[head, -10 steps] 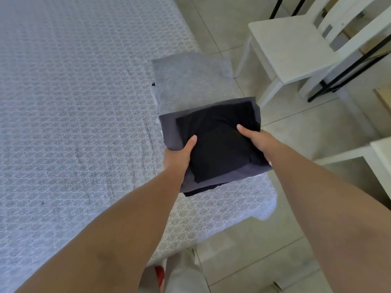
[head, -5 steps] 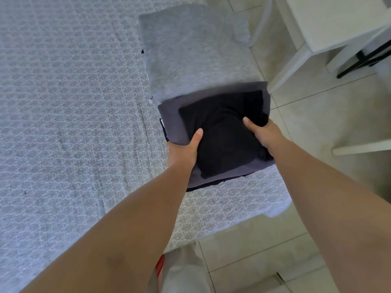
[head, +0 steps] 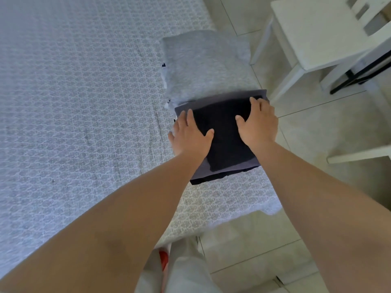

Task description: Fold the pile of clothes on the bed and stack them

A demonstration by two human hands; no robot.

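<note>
**A:** Head view, the only one. Where do the hands sit against the clothes?

**B:** Both lie on top of the dark folded stack (head: 224, 138) near the bed's (head: 74, 102) right edge. The left hand (head: 191, 134) rests at the stack's 9 o'clock side, fingers straight and spread, pointing toward 12, thumb out toward 3. The right hand (head: 257, 121) covers the 2 o'clock corner, fingers extended flat on the cloth. Neither is curled round anything; they look to be pressing down.

**A:** And the stack itself?

**B:** A black piece on top, a grey-purple one under it, something darker showing at the 6 o'clock edge. Its long axis runs roughly from 11 to 5. At 12 o'clock, touching or slightly under its far edge, lies the light grey folded garment (head: 203, 66); I cannot tell which overlaps which, the boundary is blurred.

**A:** So what does the next move turn on?

**B:** My guess: the grey garment lies straight ahead of both hands, toward 12, so merging the two means sliding or lifting forward. The right hand is the nearer one.

**A:** Any labels or writing?

**B:** None readable. A tiny dark fleck shows at the grey garment's left edge, too small to identify. A white chair (head: 317, 34) stands on the floor at 1 o'clock.
</note>
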